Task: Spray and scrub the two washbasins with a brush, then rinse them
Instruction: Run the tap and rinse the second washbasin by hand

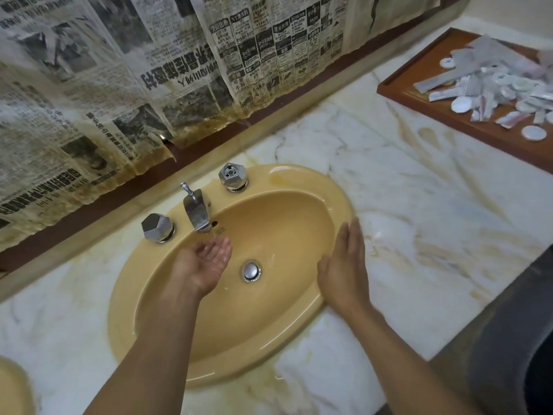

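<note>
A yellow oval washbasin (287, 187) is set in a marble counter. Its chrome tap (196, 212) runs a thin stream of water, with a faceted knob on the left (157, 227) and another on the right (232, 176). My left hand (205, 265) is cupped palm up under the stream, wet and holding nothing. My right hand (345, 265) lies flat, fingers together, on the basin's right rim. The chrome drain plug (251, 271) sits between the hands. A sliver of the second basin (13, 387) shows at the bottom left. No brush or spray bottle is in view.
A brown wooden tray (443, 115) with several white sachets and round lids stands on the counter at the far right. Stained newspaper (119, 85) covers the wall behind the tap. The marble counter (419, 223) ends at an edge on the lower right.
</note>
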### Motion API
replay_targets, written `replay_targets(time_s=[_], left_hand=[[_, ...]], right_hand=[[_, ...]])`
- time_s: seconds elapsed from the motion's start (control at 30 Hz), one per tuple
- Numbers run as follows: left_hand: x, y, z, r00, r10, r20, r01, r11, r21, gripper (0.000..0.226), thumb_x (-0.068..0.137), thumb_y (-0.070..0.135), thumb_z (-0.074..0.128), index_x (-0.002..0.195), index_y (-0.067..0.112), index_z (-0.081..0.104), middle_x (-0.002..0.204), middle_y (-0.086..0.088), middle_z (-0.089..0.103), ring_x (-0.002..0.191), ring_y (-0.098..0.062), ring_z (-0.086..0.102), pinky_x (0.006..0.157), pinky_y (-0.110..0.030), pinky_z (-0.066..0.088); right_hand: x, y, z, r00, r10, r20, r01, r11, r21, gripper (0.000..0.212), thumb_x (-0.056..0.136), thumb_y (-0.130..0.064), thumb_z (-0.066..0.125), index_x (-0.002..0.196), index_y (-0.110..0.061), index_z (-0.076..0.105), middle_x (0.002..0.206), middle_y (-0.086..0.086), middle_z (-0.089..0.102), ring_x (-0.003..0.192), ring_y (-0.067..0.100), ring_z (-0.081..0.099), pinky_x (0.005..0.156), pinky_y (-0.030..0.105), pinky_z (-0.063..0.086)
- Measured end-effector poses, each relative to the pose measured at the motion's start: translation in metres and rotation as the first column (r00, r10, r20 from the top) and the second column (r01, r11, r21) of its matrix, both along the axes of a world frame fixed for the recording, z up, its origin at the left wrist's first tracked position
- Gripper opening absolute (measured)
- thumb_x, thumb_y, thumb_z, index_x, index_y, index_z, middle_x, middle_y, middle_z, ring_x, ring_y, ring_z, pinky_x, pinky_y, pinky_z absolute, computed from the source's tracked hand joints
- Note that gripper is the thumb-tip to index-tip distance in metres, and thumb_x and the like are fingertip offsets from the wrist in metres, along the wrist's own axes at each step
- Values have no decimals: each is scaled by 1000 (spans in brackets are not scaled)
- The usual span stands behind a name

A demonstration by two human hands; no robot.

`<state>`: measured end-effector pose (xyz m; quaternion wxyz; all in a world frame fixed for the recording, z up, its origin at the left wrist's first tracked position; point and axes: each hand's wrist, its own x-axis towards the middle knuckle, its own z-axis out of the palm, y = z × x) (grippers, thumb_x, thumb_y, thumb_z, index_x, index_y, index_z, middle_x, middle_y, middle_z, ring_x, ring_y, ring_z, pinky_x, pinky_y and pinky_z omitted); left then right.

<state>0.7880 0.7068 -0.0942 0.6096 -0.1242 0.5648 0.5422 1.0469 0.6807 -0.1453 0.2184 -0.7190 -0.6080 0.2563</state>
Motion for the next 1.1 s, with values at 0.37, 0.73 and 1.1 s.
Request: replay_targets(time_s=[0.37, 0.73, 1.1], left_hand=[[12, 20, -8, 997, 63, -33, -65, 996, -55, 32, 107, 20, 42, 89, 9, 67, 80, -5, 62, 72, -17, 57, 70, -28, 50], [11, 35, -11, 998, 23, 55, -22, 999, -30, 30, 69, 6, 47, 41, 14, 55, 54, 5, 49, 43, -9, 46, 43, -14, 38], [57, 42, -21, 990, -65, 125, 66, 998, -4, 24, 92, 11, 49, 71, 20, 42, 51, 6, 41, 37, -6, 37, 34, -15, 26]], right_hand=[[49, 142, 7, 903, 426, -60, -428, 903, -41, 89, 94, -25, 68, 163, -17, 12, 169, -1, 10, 155, 15, 14, 121, 27, 19], [57, 59, -13, 965, 200, -170, -186, 978, 91, 84, 99, -32, 60, 163, -21, 7, 170, -7, 8, 153, 3, 10, 114, 18, 20], [51, 59, -8, 963, 167, -212, -157, 985, 68, 81, 101, -31, 57, 163, -24, 6, 169, -11, 5, 153, 3, 11, 115, 17, 19]])
